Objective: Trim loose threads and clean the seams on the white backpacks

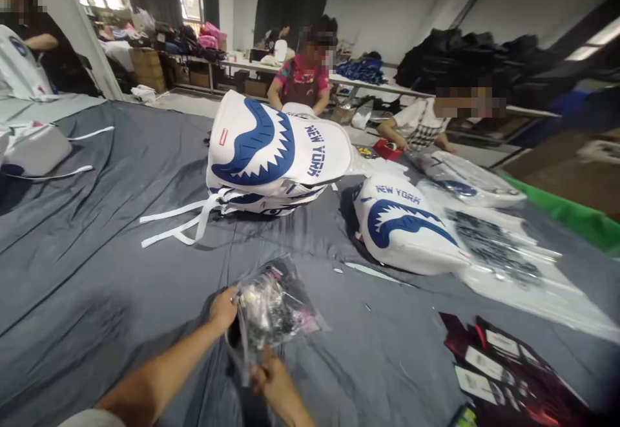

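Nearest the camera, a clear plastic bag (274, 311) of small white, black and pink items is held up just above the grey cloth-covered worktop (97, 272). Its upper left edge is gripped by the left hand (223, 309), whose fingers are clenched on the plastic. Its lower edge is pinched by the right hand (272, 382), the fingers likewise closed on the bag. To the lower right, a stack of dark cards with white labels (504, 369) is laid flat on the cloth, well apart from the hands.

Further out, a white backpack with a blue shark-mouth print (404, 227) is seen lying on its side, partly slid into a clear sleeve (513, 259) that trails off to the right. Left of it, a pile of matching white backpacks (276, 156) marked NEW YORK is stacked, with white straps (184, 223) spread out on the cloth towards the left. At the far left edge, another white bag (33, 149) is placed.

At the far side of the worktop, two seated people (303, 81) are bent over their own work. Beyond them, tables piled with dark and coloured goods are ranged along the wall.
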The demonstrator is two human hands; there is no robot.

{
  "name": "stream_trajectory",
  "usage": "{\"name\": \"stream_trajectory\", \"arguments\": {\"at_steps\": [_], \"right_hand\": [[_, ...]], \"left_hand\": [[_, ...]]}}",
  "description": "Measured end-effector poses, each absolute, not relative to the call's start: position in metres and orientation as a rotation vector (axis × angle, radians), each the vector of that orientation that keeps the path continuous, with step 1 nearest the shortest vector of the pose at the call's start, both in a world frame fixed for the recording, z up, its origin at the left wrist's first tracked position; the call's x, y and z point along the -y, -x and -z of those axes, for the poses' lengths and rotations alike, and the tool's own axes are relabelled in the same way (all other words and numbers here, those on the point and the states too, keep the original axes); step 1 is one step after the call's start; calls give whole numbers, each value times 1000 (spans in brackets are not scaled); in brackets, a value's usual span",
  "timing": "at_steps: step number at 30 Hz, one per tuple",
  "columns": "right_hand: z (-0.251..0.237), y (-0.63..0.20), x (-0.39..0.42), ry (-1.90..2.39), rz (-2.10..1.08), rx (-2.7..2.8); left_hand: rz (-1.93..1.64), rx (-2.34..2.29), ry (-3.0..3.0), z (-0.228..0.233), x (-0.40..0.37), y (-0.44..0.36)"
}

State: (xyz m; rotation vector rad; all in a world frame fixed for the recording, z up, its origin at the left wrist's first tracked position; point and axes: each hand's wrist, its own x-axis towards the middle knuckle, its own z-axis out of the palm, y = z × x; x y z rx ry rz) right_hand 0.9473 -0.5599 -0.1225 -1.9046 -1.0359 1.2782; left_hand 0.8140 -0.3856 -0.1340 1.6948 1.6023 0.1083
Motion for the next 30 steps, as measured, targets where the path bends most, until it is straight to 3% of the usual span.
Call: {"name": "stream_trajectory", "arguments": {"at_steps": [2, 6, 10, 13, 17, 22, 30], "right_hand": [[99, -938, 547, 2049, -1185, 1382], [81, -959, 523, 2453, -647, 1773], [123, -990, 531, 2787, -608, 1732], [153, -1020, 530, 2803, -368, 1579], [159, -1076, 483, 2786, -205, 1332], [157, -1147, 391, 2800, -147, 1183], [160, -1237, 199, 2536, -5, 1384]], "left_hand": [[-145, -1543, -1821, 123, 369, -819], [-252, -1308, -2043, 93, 333, -880], [-373, -975, -2180, 56, 323, -973], [-451, -709, -2241, 49, 325, -1010], [-509, -818, -2406, 100, 324, -972], [-267, -1053, -2722, 184, 321, -884], [-231, -1046, -2962, 196, 326, -881]]}}
